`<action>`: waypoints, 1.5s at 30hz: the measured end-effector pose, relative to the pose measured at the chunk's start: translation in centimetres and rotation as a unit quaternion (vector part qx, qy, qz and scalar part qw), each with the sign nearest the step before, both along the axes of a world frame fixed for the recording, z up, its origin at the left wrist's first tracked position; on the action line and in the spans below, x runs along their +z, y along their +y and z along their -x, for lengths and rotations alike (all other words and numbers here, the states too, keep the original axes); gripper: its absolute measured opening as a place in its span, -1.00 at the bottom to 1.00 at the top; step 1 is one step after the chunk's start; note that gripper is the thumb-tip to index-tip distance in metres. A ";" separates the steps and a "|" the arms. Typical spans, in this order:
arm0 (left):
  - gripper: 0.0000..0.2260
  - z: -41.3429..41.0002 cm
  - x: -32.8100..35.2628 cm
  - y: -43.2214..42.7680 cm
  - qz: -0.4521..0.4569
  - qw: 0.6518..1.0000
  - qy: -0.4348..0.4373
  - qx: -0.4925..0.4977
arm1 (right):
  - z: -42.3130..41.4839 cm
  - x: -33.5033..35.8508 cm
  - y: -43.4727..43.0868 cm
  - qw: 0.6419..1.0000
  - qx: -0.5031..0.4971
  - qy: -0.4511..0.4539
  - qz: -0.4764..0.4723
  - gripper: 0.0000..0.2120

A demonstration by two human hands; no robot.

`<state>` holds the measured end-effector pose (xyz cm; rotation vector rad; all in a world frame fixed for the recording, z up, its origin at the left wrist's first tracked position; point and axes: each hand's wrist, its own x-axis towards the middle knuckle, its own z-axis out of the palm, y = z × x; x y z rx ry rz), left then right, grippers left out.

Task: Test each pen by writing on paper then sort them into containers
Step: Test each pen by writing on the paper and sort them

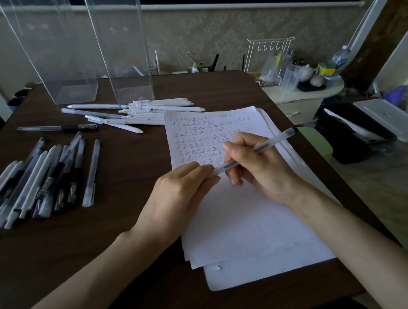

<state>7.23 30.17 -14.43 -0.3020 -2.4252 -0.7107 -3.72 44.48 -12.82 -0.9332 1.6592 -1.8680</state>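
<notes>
— Which step?
— Testing. Right hand (256, 163) grips a pen (274, 141) over the paper (233, 228); left hand (181, 186) pinches its near end, capping or uncapping, can't tell.
— Next?
— Probably steady tip pressure to write, then a container (124, 48).

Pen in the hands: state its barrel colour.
Frosted, translucent whitish pen; shows best in the head view.

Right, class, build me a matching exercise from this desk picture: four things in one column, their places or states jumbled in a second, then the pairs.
1 translucent pen
2 clear containers
3 white pens
4 paper stack

A standing at the table's far side
B gripped by left hand and right hand
C heaped between containers and paper
D lying flat, top sheet partly filled with written characters

Pairs: 1-B, 2-A, 3-C, 4-D
</notes>
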 end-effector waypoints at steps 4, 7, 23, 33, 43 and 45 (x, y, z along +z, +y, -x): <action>-0.70 -0.2 0.1 -0.1 -0.011 1.000 0.010 0.011 | -0.7 0.4 -0.3 1.000 -0.008 -0.004 0.004 -0.72; -0.74 -0.2 0.5 -0.1 -0.047 0.998 -0.019 0.041 | -1.1 0.8 -1.6 0.998 -0.045 -0.043 -0.010 -0.68; -0.80 -7.5 0.4 -7.7 0.050 0.874 -0.157 0.457 | 2.5 0.2 -17.6 0.888 -0.122 0.343 -0.282 -0.86; -0.52 -7.0 -0.1 -7.7 0.108 0.886 -0.239 0.382 | 1.8 0.1 -19.1 0.846 -0.164 0.389 -0.324 -0.82; -0.52 -7.0 0.8 -7.6 0.111 0.887 -0.253 0.370 | 1.1 1.8 -0.8 0.849 -0.235 0.364 -0.302 -0.95; -0.56 -6.9 0.9 -7.3 0.124 0.896 -0.234 0.356 | 1.8 1.1 2.8 0.839 -0.230 0.347 -0.350 -0.95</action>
